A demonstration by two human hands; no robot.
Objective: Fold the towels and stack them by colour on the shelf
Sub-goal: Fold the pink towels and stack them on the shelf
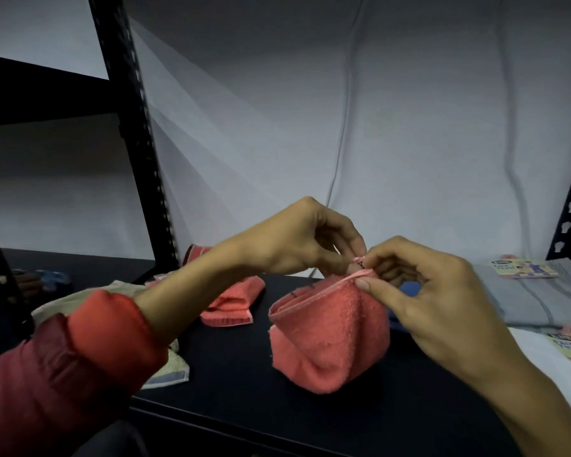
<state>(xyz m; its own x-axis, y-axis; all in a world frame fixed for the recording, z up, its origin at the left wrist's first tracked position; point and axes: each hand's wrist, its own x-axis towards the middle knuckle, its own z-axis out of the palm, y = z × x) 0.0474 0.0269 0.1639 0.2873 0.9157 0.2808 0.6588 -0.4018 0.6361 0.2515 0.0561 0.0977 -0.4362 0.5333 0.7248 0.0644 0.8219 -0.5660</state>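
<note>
A coral-pink towel (330, 341) hangs doubled over the dark shelf board (244, 400), its lower fold touching the board. My right hand (419, 298) pinches its hemmed top edge between thumb and forefinger. My left hand (307, 242) pinches a corner of the same towel right beside it, fingertips nearly touching the right hand's. A second pink towel (234, 301) lies folded on the board behind, to the left. A pale cream towel (175, 367) lies under my left forearm.
Grey folded towels (538, 298) with a paper label lie at the right, a white labelled towel (554, 361) in front of them. Black perforated shelf uprights (139, 133) stand at left and right. A blue item (53, 278) sits on the left shelf. A white sheet hangs behind.
</note>
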